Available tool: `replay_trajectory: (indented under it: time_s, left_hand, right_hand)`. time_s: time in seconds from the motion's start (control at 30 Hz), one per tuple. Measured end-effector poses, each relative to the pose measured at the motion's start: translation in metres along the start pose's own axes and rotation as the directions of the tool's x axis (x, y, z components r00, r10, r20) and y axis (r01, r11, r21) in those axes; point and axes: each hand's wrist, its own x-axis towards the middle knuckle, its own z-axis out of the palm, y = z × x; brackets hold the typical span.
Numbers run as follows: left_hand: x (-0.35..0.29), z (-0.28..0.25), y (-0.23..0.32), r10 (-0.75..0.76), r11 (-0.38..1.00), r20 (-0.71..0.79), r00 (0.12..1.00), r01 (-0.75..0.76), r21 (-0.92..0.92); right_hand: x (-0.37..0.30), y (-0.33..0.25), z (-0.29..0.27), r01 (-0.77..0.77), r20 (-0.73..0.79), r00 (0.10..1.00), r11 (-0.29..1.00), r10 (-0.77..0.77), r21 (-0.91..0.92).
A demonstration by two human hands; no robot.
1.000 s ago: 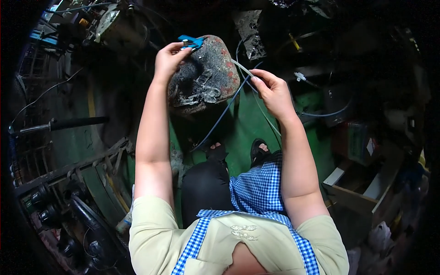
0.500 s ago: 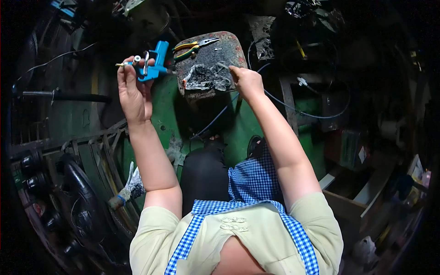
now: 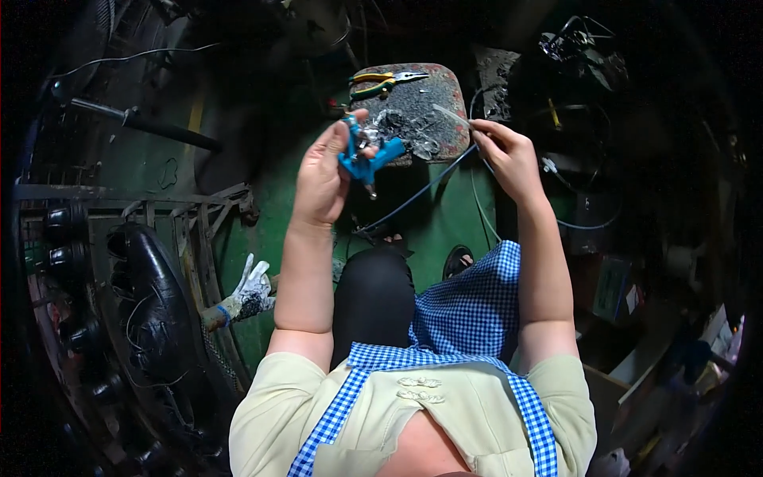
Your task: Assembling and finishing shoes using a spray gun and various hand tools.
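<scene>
My left hand [image 3: 322, 179] is wrapped round a blue spray gun [image 3: 366, 165] with metal fittings. It holds the gun in front of the near left edge of a worn, speckled stool [image 3: 445, 83]. Between the fingertips of my right hand [image 3: 509, 159] is a thin, pale, flexible strip [image 3: 451, 116], whose far end reaches over the stool's right side. Dark crumpled film [image 3: 421, 141] lies on the stool top, partly behind the spray gun. Farther back on the stool rest pliers [image 3: 389, 82] with yellow and green handles.
A stained white glove [image 3: 254, 282] hangs on a post to my left, near a black shiny bundle [image 3: 155, 310] and a metal rack [image 3: 179, 192]. A dark hose [image 3: 421, 191] crosses the green floor below the stool. Boxes [image 3: 612, 286] stand to the right.
The spray gun in my left hand has come right and nearer, and its body has turned downward. My right hand has drawn back from the stool top, with more of the pale strip showing.
</scene>
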Motion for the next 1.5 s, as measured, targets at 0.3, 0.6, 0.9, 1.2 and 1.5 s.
replay_trajectory:
  time_s: [0.3,0.6,0.9,1.2,1.5]
  left_hand:
    - [-0.002,0.014,-0.007,-0.082,0.993,-0.031,0.996,0.079,-0.091]
    - [0.001,0.013,-0.005,-0.111,0.988,-0.023,0.994,0.108,-0.107]
    - [-0.002,0.018,-0.003,-0.068,0.997,-0.101,0.993,0.064,-0.042]
    - [-0.011,0.027,0.001,0.032,0.977,-0.056,0.998,-0.019,0.211]
    - [-0.018,0.037,-0.022,0.069,0.939,-0.063,0.996,-0.044,0.34]
  right_hand:
    - [-0.047,-0.072,0.006,0.068,0.141,0.982,0.93,-0.126,0.36]
    - [-0.043,-0.068,0.013,0.062,0.158,0.98,0.937,-0.123,0.344]
    - [-0.042,-0.069,0.02,0.144,0.106,0.98,0.967,-0.169,0.21]
    - [-0.045,-0.083,0.016,0.407,0.081,0.913,0.898,-0.399,-0.165]
    - [-0.06,-0.052,0.018,0.294,0.051,0.956,0.933,-0.29,-0.208]
